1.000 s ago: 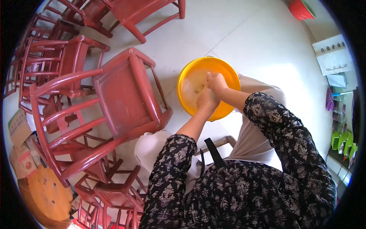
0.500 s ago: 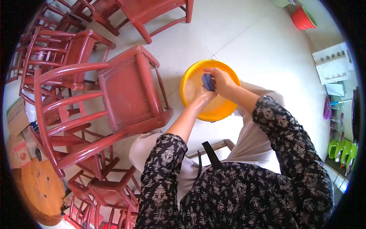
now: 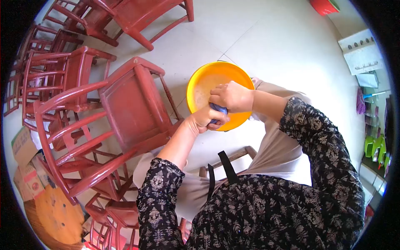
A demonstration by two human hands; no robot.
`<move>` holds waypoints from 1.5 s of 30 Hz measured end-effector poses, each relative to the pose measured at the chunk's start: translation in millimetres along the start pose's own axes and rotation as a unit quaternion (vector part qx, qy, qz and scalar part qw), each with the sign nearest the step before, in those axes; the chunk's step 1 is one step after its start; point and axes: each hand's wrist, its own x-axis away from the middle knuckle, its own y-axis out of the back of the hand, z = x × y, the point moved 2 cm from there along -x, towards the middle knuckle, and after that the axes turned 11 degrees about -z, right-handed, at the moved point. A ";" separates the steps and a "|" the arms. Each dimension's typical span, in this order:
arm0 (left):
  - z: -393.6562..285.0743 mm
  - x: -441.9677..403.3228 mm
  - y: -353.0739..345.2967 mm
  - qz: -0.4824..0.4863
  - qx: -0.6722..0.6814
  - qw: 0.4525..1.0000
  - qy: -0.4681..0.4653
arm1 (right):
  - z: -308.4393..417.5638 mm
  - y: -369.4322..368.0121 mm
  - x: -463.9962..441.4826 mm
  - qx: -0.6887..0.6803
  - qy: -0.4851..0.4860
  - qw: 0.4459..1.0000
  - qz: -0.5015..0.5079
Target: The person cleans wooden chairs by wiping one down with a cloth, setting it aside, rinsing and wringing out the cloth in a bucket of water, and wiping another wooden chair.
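Observation:
A bluish-purple cloth (image 3: 218, 109) is bunched and squeezed between my two hands. My left hand (image 3: 205, 118) has its fingers wrapped round the lower end. Round the upper end, my right hand (image 3: 232, 96) is closed with the knuckles up. Both hands are over a round yellow bucket (image 3: 190, 92) on the floor, which holds cloudy liquid. Most of the cloth is hidden inside my fists.
A red wooden chair (image 3: 129, 108) stands close on the left, with several more red chairs behind it. Cardboard boxes (image 3: 29, 181) and a round wooden board (image 3: 60, 214) lie lower left. A red tub (image 3: 324, 6) sits upper right.
My hands have drawn the cloth nearer to my body, toward the bucket's near rim. My right hand has turned over and closed round the cloth. The view has shifted slightly.

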 end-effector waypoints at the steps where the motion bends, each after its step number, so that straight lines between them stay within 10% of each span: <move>1: -0.7 -0.9 -3.4 0.001 -0.004 1.000 0.004 | 1.1 -0.5 1.6 0.000 -0.004 1.000 -0.004; 4: 1.3 -8.9 -4.3 -0.152 -0.131 0.979 -0.018 | 4.6 -3.5 1.7 0.063 -0.090 0.992 0.065; 6: 8.4 -22.5 1.0 -0.265 -0.391 0.847 -0.245 | 3.3 -14.1 1.4 0.082 -0.186 0.968 0.146; 9: 8.6 -24.6 -4.4 -0.355 -0.502 0.776 -0.142 | 0.6 -24.6 5.7 0.088 -0.231 0.950 0.189; 22: 2.7 -48.4 2.7 -0.335 -0.671 0.641 -0.164 | -26.6 -57.1 27.3 -0.080 -0.417 0.905 -0.022; 24: -9.2 -36.9 -4.5 -0.401 -0.644 0.586 -0.283 | -22.6 -22.6 11.0 -0.159 -0.589 0.762 0.217; 27: -25.7 -22.0 -4.3 -0.425 -0.590 0.534 -0.432 | -35.8 -14.4 9.5 -0.280 -0.571 0.755 0.161; 33: -34.2 -18.6 7.5 -0.424 -0.505 0.647 -0.383 | -44.3 13.3 3.4 -0.417 -0.489 0.758 0.111; 35: -36.1 -18.0 17.5 -0.329 -0.322 0.815 -0.352 | -40.3 30.5 -1.0 -0.403 -0.494 0.766 0.090; 39: -47.3 6.8 10.8 -0.240 -0.013 0.943 -0.231 | -39.0 42.6 2.0 -0.405 -0.506 0.761 0.035; 45: -32.7 0.3 21.8 -0.211 0.204 0.941 -0.166 | -29.3 43.7 -2.0 -0.362 -0.406 0.839 0.002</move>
